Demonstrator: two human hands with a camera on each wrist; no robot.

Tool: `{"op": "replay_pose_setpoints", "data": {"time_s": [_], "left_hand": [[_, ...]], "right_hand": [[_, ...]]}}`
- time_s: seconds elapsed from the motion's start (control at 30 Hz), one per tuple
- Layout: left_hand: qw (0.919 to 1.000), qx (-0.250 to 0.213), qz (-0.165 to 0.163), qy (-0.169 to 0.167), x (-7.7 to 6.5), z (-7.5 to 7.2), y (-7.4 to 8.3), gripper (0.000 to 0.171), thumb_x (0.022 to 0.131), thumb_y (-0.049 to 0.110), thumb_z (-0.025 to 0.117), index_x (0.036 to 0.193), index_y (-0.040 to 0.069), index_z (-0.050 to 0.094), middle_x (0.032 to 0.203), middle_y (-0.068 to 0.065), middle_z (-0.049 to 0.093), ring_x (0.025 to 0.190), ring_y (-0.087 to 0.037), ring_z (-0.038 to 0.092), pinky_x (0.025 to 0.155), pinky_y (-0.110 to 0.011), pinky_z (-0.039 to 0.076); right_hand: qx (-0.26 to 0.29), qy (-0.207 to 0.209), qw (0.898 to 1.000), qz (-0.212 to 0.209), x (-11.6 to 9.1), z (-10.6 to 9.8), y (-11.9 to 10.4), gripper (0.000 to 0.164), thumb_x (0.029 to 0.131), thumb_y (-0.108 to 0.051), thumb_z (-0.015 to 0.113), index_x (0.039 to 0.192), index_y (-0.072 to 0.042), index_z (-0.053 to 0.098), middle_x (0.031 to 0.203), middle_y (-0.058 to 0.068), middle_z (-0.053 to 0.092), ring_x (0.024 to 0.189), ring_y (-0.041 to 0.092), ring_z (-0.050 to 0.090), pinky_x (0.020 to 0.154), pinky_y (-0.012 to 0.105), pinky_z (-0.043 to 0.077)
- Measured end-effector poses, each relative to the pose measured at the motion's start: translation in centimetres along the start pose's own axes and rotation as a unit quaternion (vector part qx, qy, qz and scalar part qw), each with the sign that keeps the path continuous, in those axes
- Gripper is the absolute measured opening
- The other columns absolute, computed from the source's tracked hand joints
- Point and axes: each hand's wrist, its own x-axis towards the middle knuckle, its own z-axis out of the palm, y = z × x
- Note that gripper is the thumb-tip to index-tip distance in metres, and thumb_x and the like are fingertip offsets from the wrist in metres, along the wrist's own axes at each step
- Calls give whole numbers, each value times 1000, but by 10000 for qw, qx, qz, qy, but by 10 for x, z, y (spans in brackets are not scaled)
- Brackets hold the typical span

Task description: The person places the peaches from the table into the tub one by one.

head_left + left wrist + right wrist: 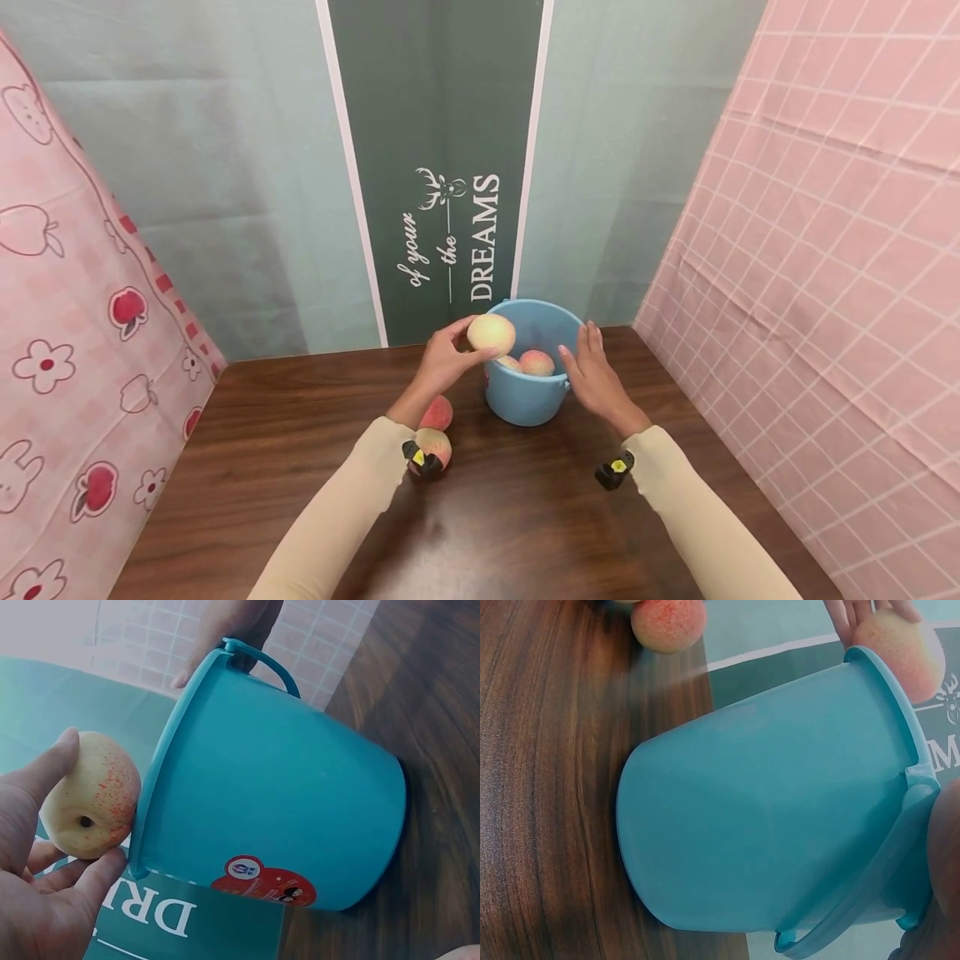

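My left hand (pixel 448 357) holds a pale yellow peach (pixel 491 335) between thumb and fingers, at the left rim of a blue bucket (pixel 525 400). In the left wrist view this peach (pixel 94 795) shows red speckles and a dark stem hollow, close against the rim. Fingers fairly straight, my right hand (pixel 596 379) rests at the bucket's right rim, thumb on the inner side. Inside the upright bucket lie a pinkish peach (pixel 537 363) and a paler one (pixel 511 363), partly hidden by the rim.
On the brown wooden table (pixel 300 467), a red peach (pixel 437 413) and a yellowish-pink peach (pixel 435 444) lie beneath my left wrist, left of the bucket. The bucket's handle (pixel 855 892) hangs down its side. Cloth backdrops stand behind the table and along both sides.
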Motion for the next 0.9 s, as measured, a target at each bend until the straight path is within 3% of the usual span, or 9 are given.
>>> {"op": "replay_pose_setpoints", "data": {"time_s": [0.13, 0.53, 0.77, 0.9], "left_hand": [[9999, -102, -16, -8, 2, 4, 1, 69, 79, 29, 90, 140, 16, 61, 132, -2, 65, 118, -21, 63, 98, -40, 54], [9997, -6, 222, -108, 12, 12, 3, 72, 77, 29, 91, 141, 14, 60, 132, -3, 65, 117, -19, 64, 98, -34, 53], [9988, 409, 240, -140, 15, 13, 5, 76, 78, 30, 90, 145, 12, 56, 132, -6, 65, 114, -20, 66, 95, -35, 55], [9961, 738, 458, -175, 17, 14, 4, 78, 78, 29, 90, 145, 9, 55, 131, -7, 66, 111, -20, 66, 93, -35, 56]], "right_hand": [[-12, 6, 10000, 0, 0, 0, 1, 84, 107, -59, 22, 159, 1, -5, 167, 13, -19, 154, 34, -11, 119, 63, 13], [-61, -25, 10000, 58, 1, -2, -3, 84, 107, -59, 22, 159, 1, -6, 167, 13, -19, 154, 33, -12, 120, 62, 12], [-53, -59, 9999, 110, 1, -2, -5, 84, 107, -58, 22, 159, 0, -7, 167, 12, -20, 154, 33, -13, 120, 63, 12], [-54, -61, 9999, 117, 1, -1, -6, 84, 107, -58, 22, 159, 1, -7, 167, 12, -20, 154, 32, -13, 120, 62, 12]]}}
